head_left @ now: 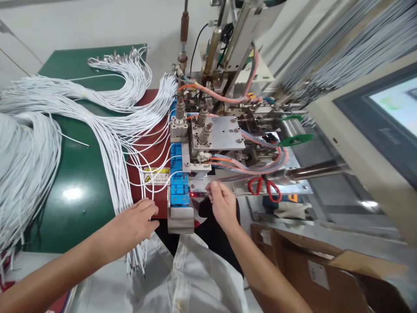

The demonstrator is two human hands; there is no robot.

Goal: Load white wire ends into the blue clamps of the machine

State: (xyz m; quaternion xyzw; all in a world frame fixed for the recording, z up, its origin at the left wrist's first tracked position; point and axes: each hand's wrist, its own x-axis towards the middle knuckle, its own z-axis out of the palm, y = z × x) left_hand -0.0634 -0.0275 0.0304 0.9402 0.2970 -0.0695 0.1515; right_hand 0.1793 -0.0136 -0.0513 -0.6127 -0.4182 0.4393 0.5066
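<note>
My left hand (140, 219) is over the hanging white cables (119, 187), left of the machine's front end. Its fingers are loosely bent and the thumb stands apart from them; no cable shows clearly in its grip. My right hand (223, 204) is just right of a row of blue fixture blocks (180, 189), below the machine's metal plate. Thumb and fingers are pinched together there, and whatever lies between them is too small to make out. Several white cables run into the blue blocks. A curved metal guard (181, 221) sits at the near end of the row.
A green tabletop (74, 174) carries large bundles of white cable. Red-handled scissors (265, 187) lie by the machine (224, 130), beside a green-flanged wire spool (295, 132). At right are a screen (394, 108) and cardboard boxes (302, 265). A warning label (157, 176) marks the red board.
</note>
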